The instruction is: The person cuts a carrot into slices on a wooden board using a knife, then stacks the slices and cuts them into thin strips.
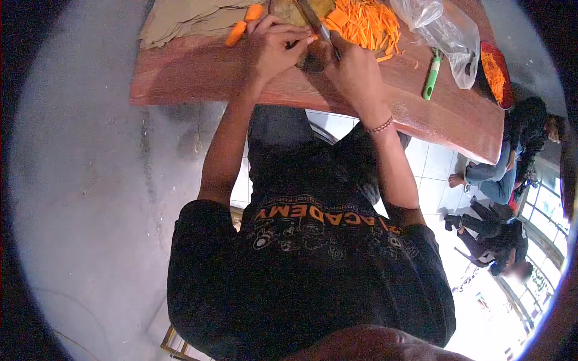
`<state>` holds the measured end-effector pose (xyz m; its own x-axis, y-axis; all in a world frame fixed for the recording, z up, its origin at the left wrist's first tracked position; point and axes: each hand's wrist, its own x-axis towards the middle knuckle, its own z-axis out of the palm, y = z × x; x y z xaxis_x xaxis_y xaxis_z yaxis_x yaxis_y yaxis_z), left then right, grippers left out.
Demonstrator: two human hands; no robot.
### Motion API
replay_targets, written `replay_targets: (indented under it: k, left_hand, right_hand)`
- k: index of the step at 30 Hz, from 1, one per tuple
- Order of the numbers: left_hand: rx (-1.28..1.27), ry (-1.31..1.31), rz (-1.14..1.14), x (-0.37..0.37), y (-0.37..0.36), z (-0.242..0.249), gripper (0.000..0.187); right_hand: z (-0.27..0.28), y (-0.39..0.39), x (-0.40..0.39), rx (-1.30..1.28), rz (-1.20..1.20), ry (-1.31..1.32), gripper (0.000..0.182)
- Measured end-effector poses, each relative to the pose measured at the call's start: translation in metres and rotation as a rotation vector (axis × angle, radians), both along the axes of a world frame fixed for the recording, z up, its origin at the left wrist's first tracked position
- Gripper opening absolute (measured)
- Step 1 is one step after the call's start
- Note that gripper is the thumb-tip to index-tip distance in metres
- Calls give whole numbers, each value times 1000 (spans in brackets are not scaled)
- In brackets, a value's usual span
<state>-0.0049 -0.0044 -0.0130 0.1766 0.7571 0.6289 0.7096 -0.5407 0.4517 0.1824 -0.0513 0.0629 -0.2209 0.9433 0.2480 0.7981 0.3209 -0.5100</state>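
Observation:
A knife (309, 16) is in my right hand (356, 67), its fingers closed round the handle and the blade pointing up and left over the cutting board (282, 8). The fingers of my left hand (272, 48) are bent together near the blade, at a small orange piece of carrot (313, 38); how firmly they hold it is hard to see. Just above my left hand lie chunks of carrot (236, 33). A heap of thin carrot strips (367, 23) sits right of the knife.
The wooden table (180, 71) also bears brown paper (186, 18), a green-handled peeler (431, 77) and a clear plastic bag (442, 30). At its right edge stands a red bowl (507, 96) of carrot strips. Two people (497, 174) (497, 237) are at the right.

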Motion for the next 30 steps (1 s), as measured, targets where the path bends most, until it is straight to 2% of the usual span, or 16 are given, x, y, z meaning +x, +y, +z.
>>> replay_targets:
  k: [6, 10, 12, 19, 22, 24, 30]
  left_hand:
    - [44, 28, 43, 0, -2, 0, 19]
    - [4, 9, 33, 1, -1, 0, 19]
    - [20, -24, 4, 0, 1, -2, 19]
    - [6, -43, -8, 0, 2, -5, 18]
    - [37, -3, 5, 0, 1, -3, 18]
    - [15, -1, 13, 0, -1, -1, 18]
    - [9, -5, -4, 1, -2, 1, 20]
  right_hand:
    - [6, -1, 15, -32, -34, 145, 29]
    - [11, -15, 20, -34, -33, 120, 30]
    - [15, -19, 19, -168, -71, 70, 31]
    - [15, -23, 18, -165, -28, 89, 30]
    - [15, -27, 12, -136, -27, 26, 31]
    - [19, -33, 2, -150, -94, -115, 28]
    - [8, -18, -7, -52, -56, -15, 23]
